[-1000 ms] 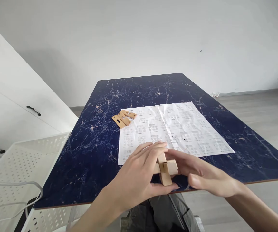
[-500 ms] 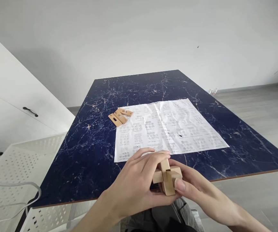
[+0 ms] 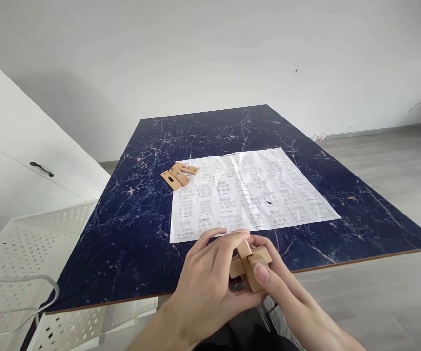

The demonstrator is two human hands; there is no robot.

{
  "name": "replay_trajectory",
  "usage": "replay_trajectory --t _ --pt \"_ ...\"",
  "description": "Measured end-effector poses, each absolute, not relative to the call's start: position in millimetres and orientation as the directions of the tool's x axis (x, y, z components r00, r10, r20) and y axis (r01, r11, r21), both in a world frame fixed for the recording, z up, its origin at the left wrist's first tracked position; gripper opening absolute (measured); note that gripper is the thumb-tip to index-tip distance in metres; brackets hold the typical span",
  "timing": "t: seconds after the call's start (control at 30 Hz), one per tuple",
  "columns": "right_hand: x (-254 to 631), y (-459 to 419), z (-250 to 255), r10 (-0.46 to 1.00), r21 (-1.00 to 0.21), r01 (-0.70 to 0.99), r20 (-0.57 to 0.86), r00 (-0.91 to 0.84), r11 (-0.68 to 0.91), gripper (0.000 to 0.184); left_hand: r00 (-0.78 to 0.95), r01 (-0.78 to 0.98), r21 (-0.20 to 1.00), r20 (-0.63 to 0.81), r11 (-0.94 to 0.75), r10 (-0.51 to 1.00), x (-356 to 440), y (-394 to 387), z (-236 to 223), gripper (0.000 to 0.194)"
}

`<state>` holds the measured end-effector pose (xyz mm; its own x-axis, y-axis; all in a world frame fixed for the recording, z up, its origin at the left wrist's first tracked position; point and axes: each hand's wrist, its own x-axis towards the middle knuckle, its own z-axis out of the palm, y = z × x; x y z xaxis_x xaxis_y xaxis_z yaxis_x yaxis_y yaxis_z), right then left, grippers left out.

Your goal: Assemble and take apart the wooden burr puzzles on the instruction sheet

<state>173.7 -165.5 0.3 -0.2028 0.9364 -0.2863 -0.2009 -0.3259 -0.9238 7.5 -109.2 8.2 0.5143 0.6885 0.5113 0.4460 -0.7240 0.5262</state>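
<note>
Wooden blocks [image 3: 253, 263], crossed, at near edge of table [image 3: 122, 234]
Left hand [image 3: 207, 279] and right hand [image 3: 290, 290] grip them, fingers curled round.

Blue table [image 3: 122, 234]; paper [image 3: 228, 195], wooden pieces [image 3: 179, 177] atop

By the near edge of the white-veined navy tabletop [image 3: 122, 234], perhaps laminate: smooth, crossed tan wooden blocks [image 3: 250, 262]; beyond, creased white paper [image 3: 228, 195].
</note>
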Motion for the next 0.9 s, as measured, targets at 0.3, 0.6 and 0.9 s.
replay_trajectory --t 0.3,0.6,0.9 --pt "196.7 -145.0 -17.0 0.846 -0.783 -0.451 -0.171 -0.505 -0.428 0.057 0.673 0.203 0.929 0.097 -0.310 0.733 -10.3 -98.7 20.4 0.074" --pt "204.0 -152.6 -14.9 0.799 -0.829 -0.373 -0.139 -0.585 -0.417 0.063 0.643 0.102 0.985 0.042 -0.140 0.765 -13.0 -103.1 14.6 0.083" --pt "204.4 -153.3 7.4 0.839 -0.957 -0.157 -0.126 -0.529 -0.243 0.060 0.563 0.195 0.971 0.007 -0.141 0.826 -12.1 -110.3 20.7 0.080"
